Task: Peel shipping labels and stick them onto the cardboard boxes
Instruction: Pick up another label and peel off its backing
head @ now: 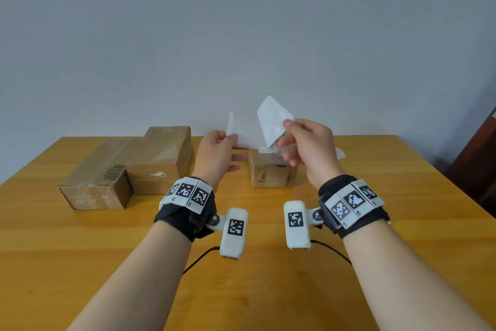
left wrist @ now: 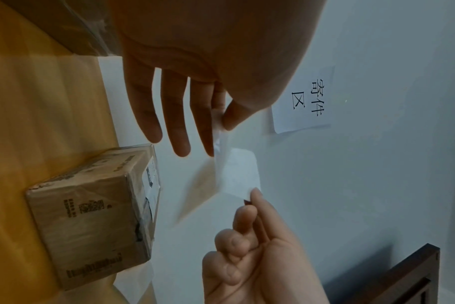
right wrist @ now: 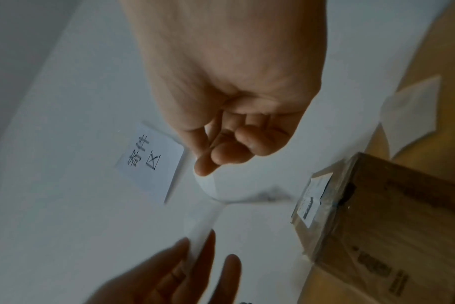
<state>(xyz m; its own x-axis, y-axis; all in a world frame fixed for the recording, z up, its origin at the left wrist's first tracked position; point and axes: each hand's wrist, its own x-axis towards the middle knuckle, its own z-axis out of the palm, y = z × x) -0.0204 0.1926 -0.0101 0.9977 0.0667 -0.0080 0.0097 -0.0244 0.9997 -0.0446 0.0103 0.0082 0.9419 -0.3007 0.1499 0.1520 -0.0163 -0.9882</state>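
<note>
The step in hand looks like peeling: both hands are raised above the table (head: 375,223), and the label (head: 272,118) is splitting from its backing sheet (head: 237,133) between them. The right hand (head: 308,148) pinches the label between thumb and forefinger; the left hand (head: 214,153) pinches the backing's edge, its other fingers straight. Just beyond and below the hands stands the small box (head: 272,172), closed; 2 larger boxes (head: 128,167), also closed, lie left of the left hand. Next, probably, the last joined corner must come free, then the label goes flat onto a box top.
</note>
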